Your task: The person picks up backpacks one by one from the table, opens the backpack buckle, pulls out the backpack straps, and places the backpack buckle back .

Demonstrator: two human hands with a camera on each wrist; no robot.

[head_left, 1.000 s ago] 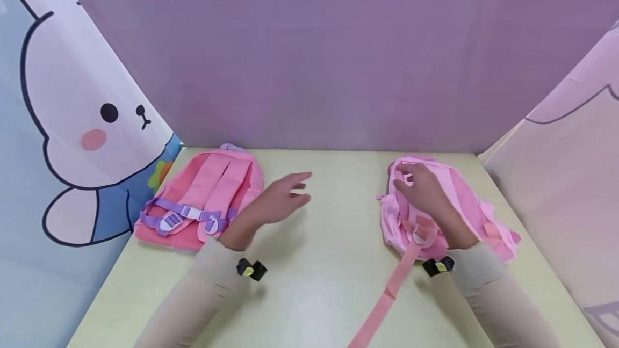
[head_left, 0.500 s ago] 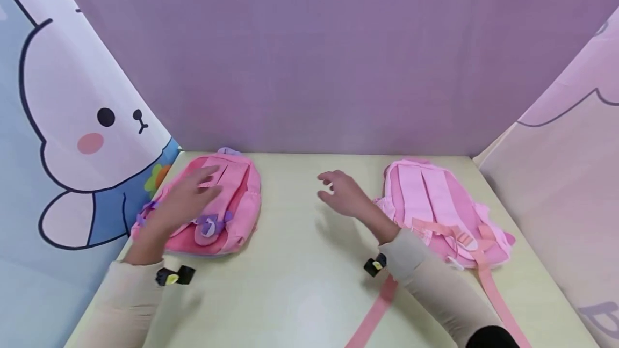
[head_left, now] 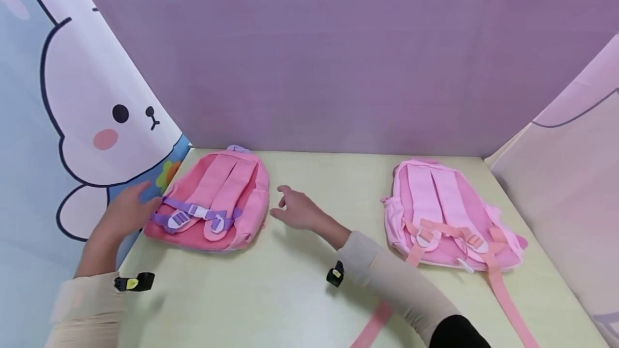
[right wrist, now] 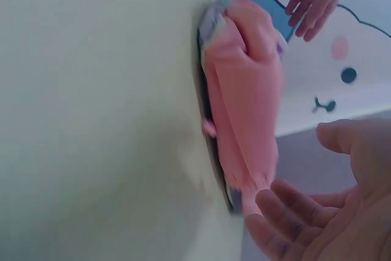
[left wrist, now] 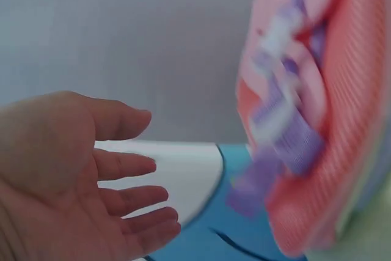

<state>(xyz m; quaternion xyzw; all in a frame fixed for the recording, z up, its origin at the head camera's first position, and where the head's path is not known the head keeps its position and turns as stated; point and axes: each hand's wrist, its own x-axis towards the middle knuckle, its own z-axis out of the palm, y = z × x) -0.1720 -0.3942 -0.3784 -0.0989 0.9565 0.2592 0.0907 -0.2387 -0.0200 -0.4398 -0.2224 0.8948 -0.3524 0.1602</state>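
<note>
A pink backpack with purple straps and white buckles lies on the left of the table, its shoulder straps facing up. My left hand hovers beside its left edge, fingers relaxed; in the left wrist view the hand is apart from the bag. On the other side, my right hand is held just right of the same backpack, holding nothing. The right wrist view shows the relaxed fingers close to the bag's side; whether they touch cannot be told there.
A lighter pink backpack lies at the right, straps up, its long salmon webbing strap trailing to the table's front. A purple backdrop closes the rear; a rabbit-printed panel stands at left, a pink panel at right.
My right hand has left the right backpack and moved left across the table. My left hand has passed over the left backpack to its far left side. Both backpacks stay in place.
</note>
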